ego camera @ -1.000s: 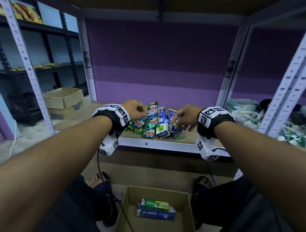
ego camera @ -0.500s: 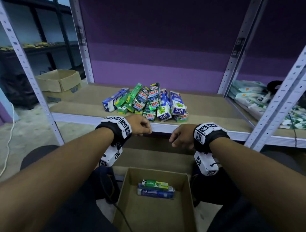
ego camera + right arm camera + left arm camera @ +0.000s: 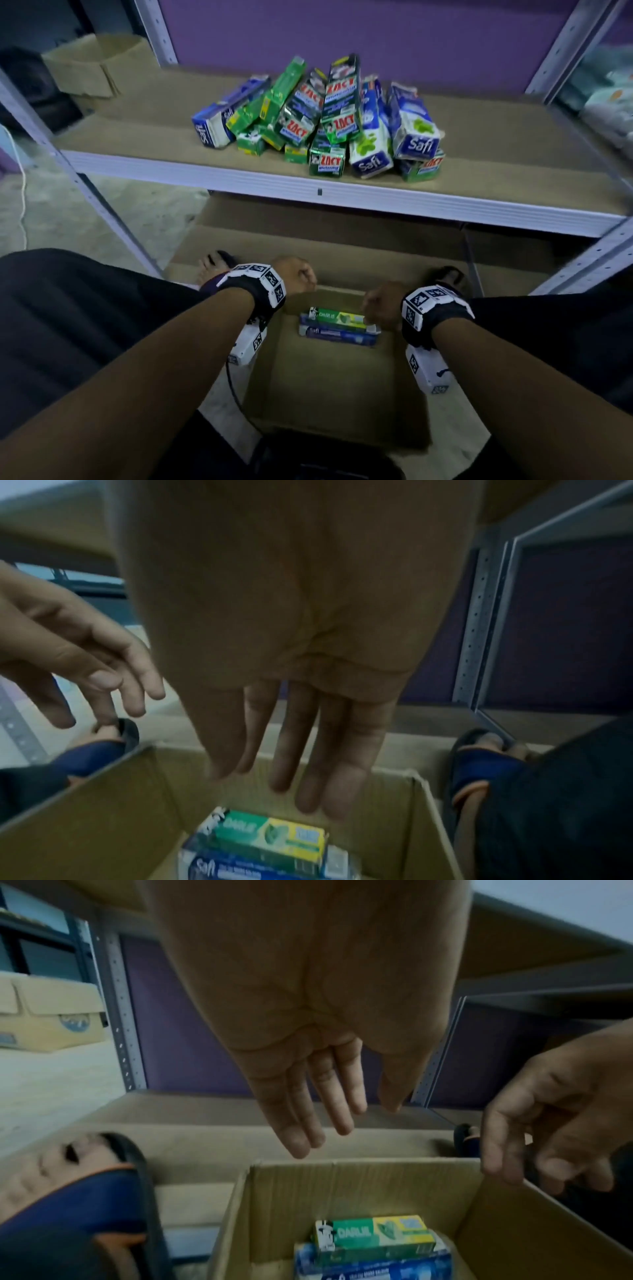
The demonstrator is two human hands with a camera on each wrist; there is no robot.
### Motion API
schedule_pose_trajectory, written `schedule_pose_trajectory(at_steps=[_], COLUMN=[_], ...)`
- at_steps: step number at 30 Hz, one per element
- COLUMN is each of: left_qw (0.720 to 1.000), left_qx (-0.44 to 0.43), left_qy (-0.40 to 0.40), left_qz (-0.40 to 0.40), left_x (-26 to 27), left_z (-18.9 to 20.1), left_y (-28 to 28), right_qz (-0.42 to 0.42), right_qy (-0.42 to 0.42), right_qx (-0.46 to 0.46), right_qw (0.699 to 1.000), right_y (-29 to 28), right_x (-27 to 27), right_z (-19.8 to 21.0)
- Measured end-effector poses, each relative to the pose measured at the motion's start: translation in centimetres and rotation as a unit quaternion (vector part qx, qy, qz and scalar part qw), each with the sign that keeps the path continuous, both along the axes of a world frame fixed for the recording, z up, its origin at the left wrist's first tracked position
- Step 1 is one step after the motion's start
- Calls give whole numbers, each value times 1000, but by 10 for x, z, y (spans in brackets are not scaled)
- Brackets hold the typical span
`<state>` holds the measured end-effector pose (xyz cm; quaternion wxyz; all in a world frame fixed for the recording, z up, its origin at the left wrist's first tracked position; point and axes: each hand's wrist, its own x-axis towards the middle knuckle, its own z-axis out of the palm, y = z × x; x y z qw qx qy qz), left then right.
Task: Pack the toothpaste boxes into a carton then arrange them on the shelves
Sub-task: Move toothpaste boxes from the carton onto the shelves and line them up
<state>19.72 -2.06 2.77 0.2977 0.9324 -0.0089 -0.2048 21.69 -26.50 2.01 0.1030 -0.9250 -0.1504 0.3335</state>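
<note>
Both hands have dropped from the shelf edge, where they were half a second ago, to hang over the open carton [image 3: 337, 383] on the floor; a second ago they were up at the pile of toothpaste boxes [image 3: 322, 116]. That pile lies on the shelf [image 3: 496, 192], well above and beyond the hands, with none of its boxes in either hand.

From the head view only the backs of the hands show: the left hand [image 3: 297, 275] above the carton's far left corner, the right hand [image 3: 382, 305] above its far right side, just over the end of the boxes inside. The wrist views give what that view hides. In the left wrist view the left hand [image 3: 318, 1053] has straight fingers held close together, pointing down toward the carton's rim, holding nothing. In the right wrist view the right hand [image 3: 294, 669] is likewise flat, fingers extended and side by side, empty, hanging above the carton's contents without touching them.

Inside the carton, against its far wall, lie two boxes flat and lengthwise: a green and yellow Darlie box [image 3: 375, 1231] resting on top of a blue Safi box [image 3: 253, 869]. The shelf pile mixes blue-and-white Safi boxes, green Zact boxes and plain green ones, leaning on each other, several with crumpled ends. A second carton [image 3: 92, 65] sits on the floor beyond the shelf's left post.
</note>
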Motion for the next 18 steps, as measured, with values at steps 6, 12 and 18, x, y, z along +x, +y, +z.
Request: schedule_pose_trajectory(at_steps=[6,12,18], left_qw=[996,993,985], left_qx=[32,86,128], left_qy=[51,67,118], left_qz=[61,55,0], left_x=[10,19,24], left_z=[-74,-128,-171], left_y=[3,-5,-11], right_qz=[7,-6,-59], right_qy=[-7,-9,-21], right_qx=[-8,-23,44], right_qw=[1000,1000,997], right_y=[3,4,9], right_x=[6,2,3], right_z=[-63,-112,-132])
